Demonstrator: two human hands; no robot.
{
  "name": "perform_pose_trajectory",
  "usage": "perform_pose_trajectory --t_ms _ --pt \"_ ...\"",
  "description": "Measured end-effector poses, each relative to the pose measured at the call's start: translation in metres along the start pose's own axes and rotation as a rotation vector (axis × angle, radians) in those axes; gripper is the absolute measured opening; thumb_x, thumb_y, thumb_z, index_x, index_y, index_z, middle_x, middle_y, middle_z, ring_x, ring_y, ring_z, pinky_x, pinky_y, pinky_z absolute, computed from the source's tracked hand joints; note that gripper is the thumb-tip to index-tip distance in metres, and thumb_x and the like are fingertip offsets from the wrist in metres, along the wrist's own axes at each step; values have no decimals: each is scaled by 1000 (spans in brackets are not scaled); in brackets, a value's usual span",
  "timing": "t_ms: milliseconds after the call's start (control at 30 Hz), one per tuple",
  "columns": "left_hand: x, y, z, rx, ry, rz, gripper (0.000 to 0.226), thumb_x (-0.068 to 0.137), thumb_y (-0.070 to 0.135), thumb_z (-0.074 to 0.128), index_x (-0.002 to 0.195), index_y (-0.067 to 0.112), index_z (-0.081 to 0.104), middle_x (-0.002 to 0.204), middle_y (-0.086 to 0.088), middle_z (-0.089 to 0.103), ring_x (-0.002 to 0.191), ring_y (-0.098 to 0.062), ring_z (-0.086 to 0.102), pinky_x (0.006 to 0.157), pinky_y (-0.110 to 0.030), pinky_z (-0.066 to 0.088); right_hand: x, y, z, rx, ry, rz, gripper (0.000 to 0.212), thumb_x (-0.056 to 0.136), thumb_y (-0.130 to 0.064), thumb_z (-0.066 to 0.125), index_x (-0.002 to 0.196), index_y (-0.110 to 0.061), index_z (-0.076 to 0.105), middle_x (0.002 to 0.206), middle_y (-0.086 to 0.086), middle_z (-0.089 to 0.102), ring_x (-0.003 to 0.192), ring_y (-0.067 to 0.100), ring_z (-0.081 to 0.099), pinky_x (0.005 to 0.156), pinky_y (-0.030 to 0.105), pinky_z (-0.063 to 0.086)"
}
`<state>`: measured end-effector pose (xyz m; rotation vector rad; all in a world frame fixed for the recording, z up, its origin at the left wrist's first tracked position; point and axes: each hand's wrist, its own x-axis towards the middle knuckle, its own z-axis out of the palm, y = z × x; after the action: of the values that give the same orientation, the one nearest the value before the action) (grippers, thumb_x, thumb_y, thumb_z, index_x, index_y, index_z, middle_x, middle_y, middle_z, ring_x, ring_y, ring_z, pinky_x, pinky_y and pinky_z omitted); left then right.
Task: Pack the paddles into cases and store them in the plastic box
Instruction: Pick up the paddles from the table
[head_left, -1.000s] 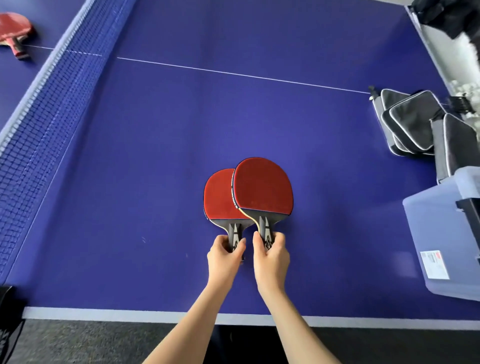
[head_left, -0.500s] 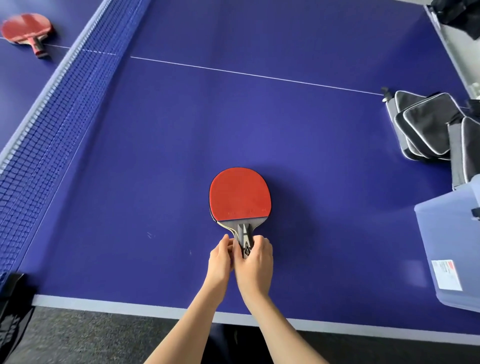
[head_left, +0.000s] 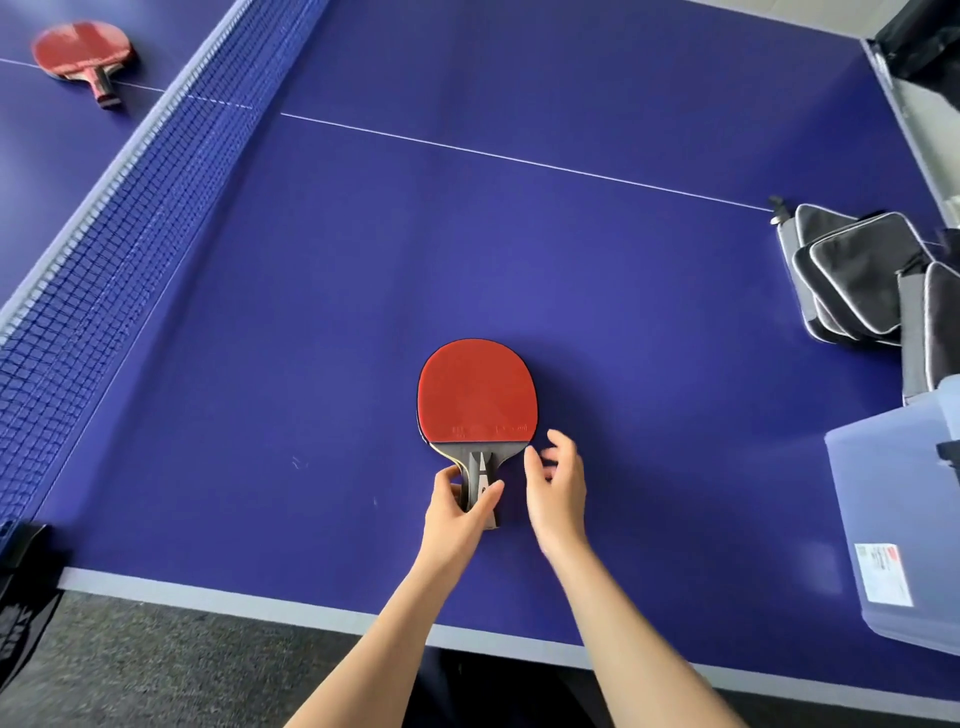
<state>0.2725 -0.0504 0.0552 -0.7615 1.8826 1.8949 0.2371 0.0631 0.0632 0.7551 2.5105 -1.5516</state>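
Blue table-tennis table carries the stacked red paddles near its front edge, their handles pinched by the left hand while the right hand hangs just beside them, fingers loose and holding nothing. Judging by this, the pair is gathered and casing comes next: the right hand must fetch one of the black cases piled at the far right, beside the plastic box.

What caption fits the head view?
Left hand grips stacked red paddles on table; right hand hovers open beside.
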Motion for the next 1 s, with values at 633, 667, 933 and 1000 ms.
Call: perform_pose_trajectory --t_ms 633,667,933,1000 --pt "-6 8 -87 158 99 117 33 89 32 66 114 19 48 92 -1 51 75 -11 53 62 -22 46 10 -47 56 38 -403 132 40 96 -27 52 127 -25 27 95 -8 50 79 15 59 68 25 55" --pt "-6 9 -104 169 104 127 33 89 32 66 113 19 48 91 -1 52 75 -12 54 62 -22 46 2 -51 69 29 -403 119 41 96 -28 52 127 -25 27 96 -8 50 82 15 59 71 28 55" --pt "-3 8 -259 234 118 124 31 89 29 67 112 17 50 87 -3 55 70 -13 56 59 -21 47 -76 -94 193 16 -393 91 39 96 -31 52 127 -24 29 116 0 49 103 23 60 85 34 55" --pt "-2 4 -293 225 114 112 29 89 27 68 110 16 51 85 -2 54 68 -12 55 54 -17 46 -94 -102 222 19 -385 94 40 96 -30 52 128 -22 30 120 2 51 105 24 59 86 35 54"
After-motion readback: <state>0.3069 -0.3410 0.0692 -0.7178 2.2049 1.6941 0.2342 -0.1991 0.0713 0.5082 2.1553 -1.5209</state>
